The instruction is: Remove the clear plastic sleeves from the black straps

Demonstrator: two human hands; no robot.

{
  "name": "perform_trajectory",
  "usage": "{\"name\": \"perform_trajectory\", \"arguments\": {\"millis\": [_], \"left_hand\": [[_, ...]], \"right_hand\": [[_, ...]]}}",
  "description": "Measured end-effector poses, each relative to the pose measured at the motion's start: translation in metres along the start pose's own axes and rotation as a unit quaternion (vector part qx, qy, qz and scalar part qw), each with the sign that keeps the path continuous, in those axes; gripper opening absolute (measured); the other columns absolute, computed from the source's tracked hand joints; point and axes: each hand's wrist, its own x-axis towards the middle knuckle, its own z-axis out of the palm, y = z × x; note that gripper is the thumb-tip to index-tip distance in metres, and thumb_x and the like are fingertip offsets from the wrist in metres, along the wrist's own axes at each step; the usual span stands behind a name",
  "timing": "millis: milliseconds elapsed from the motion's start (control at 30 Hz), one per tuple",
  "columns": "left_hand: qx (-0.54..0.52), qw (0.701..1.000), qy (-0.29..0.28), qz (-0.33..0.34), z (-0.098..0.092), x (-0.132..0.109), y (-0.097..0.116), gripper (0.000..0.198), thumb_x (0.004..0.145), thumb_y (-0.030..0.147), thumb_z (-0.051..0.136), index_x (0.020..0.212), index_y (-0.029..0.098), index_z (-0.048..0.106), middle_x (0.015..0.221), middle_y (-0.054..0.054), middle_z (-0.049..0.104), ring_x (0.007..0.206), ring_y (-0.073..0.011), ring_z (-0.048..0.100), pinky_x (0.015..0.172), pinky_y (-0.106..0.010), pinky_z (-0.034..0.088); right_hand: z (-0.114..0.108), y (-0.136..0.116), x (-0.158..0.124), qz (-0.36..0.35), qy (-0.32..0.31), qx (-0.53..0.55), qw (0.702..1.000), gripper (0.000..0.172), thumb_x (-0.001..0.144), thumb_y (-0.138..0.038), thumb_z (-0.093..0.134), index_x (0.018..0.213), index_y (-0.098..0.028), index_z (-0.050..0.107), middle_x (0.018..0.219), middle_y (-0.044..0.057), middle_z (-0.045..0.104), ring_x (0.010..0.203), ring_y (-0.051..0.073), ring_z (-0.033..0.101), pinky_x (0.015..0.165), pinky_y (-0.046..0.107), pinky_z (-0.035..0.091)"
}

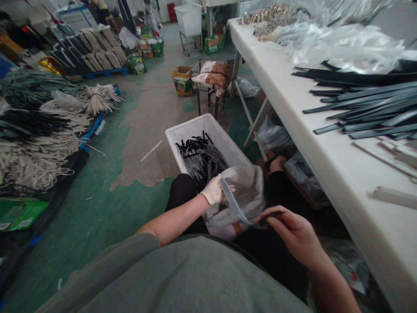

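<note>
Over my lap, a grey-blue flat strip (233,200) slants from my left hand (215,191) down toward my right hand (293,230). My left hand wears a thin whitish glove and is closed around the strip's upper end. Bare, my right hand pinches a dark flat piece (276,213) between thumb and fingers; whether it is the same strip's other end I cannot tell. Beneath the strip lies a greyish open sack (247,182) between my legs. Just beyond my left hand stands a white plastic tub (234,150) holding many black strips (205,158).
A white table (280,93) runs along my right, bearing dark strips (368,102), plastic bags (342,45) and metal fittings (267,17). A stool (211,80) with a cushion stands ahead. Bundled cords (39,152) lie at left. An offcut (151,150) lies on the floor.
</note>
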Motion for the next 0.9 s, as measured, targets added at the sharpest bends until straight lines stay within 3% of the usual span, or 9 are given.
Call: {"name": "perform_trajectory", "arguments": {"millis": [133, 233, 300, 367, 467, 533, 633, 767, 900], "left_hand": [[-0.100, 0.984, 0.096, 0.115, -0.007, 0.016, 0.044, 0.043, 0.099, 0.040, 0.036, 0.110, 0.006, 0.059, 0.071, -0.008, 0.065, 0.061, -0.0156, 0.064, 0.063, -0.028, 0.051], [-0.088, 0.976, 0.069, 0.185, 0.001, 0.014, 0.051, 0.025, 0.096, 0.027, 0.047, 0.115, 0.015, 0.059, 0.073, -0.003, 0.066, 0.058, -0.0104, 0.063, 0.060, -0.022, 0.049], [-0.021, 0.979, 0.014, 0.203, 0.007, 0.007, 0.038, 0.027, 0.091, 0.026, 0.057, 0.117, 0.019, 0.059, 0.076, -0.002, 0.067, 0.057, -0.0102, 0.063, 0.057, -0.021, 0.048], [0.066, 0.977, -0.047, 0.198, 0.011, -0.002, 0.018, 0.035, 0.086, 0.030, 0.066, 0.118, 0.019, 0.060, 0.077, -0.003, 0.067, 0.055, -0.0105, 0.061, 0.053, -0.021, 0.046], [0.163, 0.969, -0.113, 0.150, 0.010, -0.019, -0.017, 0.045, 0.078, 0.037, 0.073, 0.117, 0.017, 0.062, 0.076, -0.005, 0.068, 0.053, -0.0111, 0.060, 0.052, -0.021, 0.044], [0.215, 0.958, -0.141, 0.124, 0.006, -0.031, -0.036, 0.047, 0.076, 0.041, 0.074, 0.115, 0.016, 0.065, 0.074, -0.006, 0.068, 0.053, -0.0117, 0.060, 0.053, -0.023, 0.044], [0.294, 0.937, -0.159, 0.102, 0.001, -0.046, -0.055, 0.041, 0.077, 0.044, 0.073, 0.107, 0.017, 0.069, 0.075, -0.006, 0.069, 0.055, -0.0131, 0.060, 0.058, -0.025, 0.046], [0.347, 0.915, -0.192, 0.078, 0.007, -0.056, -0.060, 0.034, 0.078, 0.051, 0.069, 0.093, 0.022, 0.074, 0.080, -0.007, 0.071, 0.068, -0.0198, 0.065, 0.070, -0.033, 0.051], [0.289, 0.917, -0.216, 0.170, 0.038, -0.058, -0.042, 0.049, 0.078, 0.061, 0.064, 0.108, 0.023, 0.072, 0.103, -0.010, 0.071, 0.100, -0.0280, 0.064, 0.093, -0.039, 0.048]], "right_hand": [[-0.023, -0.013, -0.033, 0.024, -0.092, 0.071, 0.993, 0.031, 0.092, -0.040, 0.052, 0.080, -0.022, 0.073, 0.074, 0.006, 0.070, 0.068, 0.018, 0.066, 0.063, 0.026, 0.053], [-0.021, -0.005, -0.039, 0.059, -0.114, 0.113, 0.985, 0.033, 0.093, -0.042, 0.052, 0.079, -0.022, 0.074, 0.073, 0.006, 0.069, 0.066, 0.017, 0.064, 0.062, 0.027, 0.053], [-0.016, 0.008, -0.033, 0.072, -0.082, 0.149, 0.983, 0.031, 0.092, -0.042, 0.054, 0.084, -0.021, 0.075, 0.081, 0.007, 0.072, 0.074, 0.019, 0.066, 0.069, 0.029, 0.054], [-0.013, 0.023, -0.020, 0.084, -0.016, 0.197, 0.977, 0.028, 0.091, -0.043, 0.057, 0.097, -0.022, 0.075, 0.103, 0.010, 0.073, 0.092, 0.022, 0.068, 0.082, 0.035, 0.054], [-0.016, 0.043, 0.009, 0.100, 0.085, 0.286, 0.949, 0.033, 0.086, -0.043, 0.064, 0.113, -0.025, 0.071, 0.137, 0.010, 0.059, 0.123, 0.026, 0.056, 0.101, 0.042, 0.046], [-0.021, 0.051, 0.029, 0.100, 0.118, 0.343, 0.926, 0.034, 0.083, -0.043, 0.069, 0.111, -0.025, 0.072, 0.144, 0.009, 0.053, 0.130, 0.026, 0.050, 0.106, 0.042, 0.042], [-0.028, 0.057, 0.054, 0.107, 0.109, 0.390, 0.908, 0.035, 0.078, -0.044, 0.073, 0.106, -0.023, 0.074, 0.139, 0.009, 0.057, 0.124, 0.025, 0.056, 0.106, 0.041, 0.041], [-0.026, 0.049, 0.072, 0.100, 0.126, 0.352, 0.922, 0.037, 0.077, -0.046, 0.073, 0.100, -0.018, 0.076, 0.116, 0.011, 0.071, 0.111, 0.024, 0.063, 0.103, 0.042, 0.043], [-0.010, 0.023, 0.080, 0.055, 0.130, 0.280, 0.950, 0.034, 0.077, -0.047, 0.071, 0.096, -0.019, 0.077, 0.106, 0.008, 0.075, 0.106, 0.025, 0.066, 0.101, 0.041, 0.046]]}}
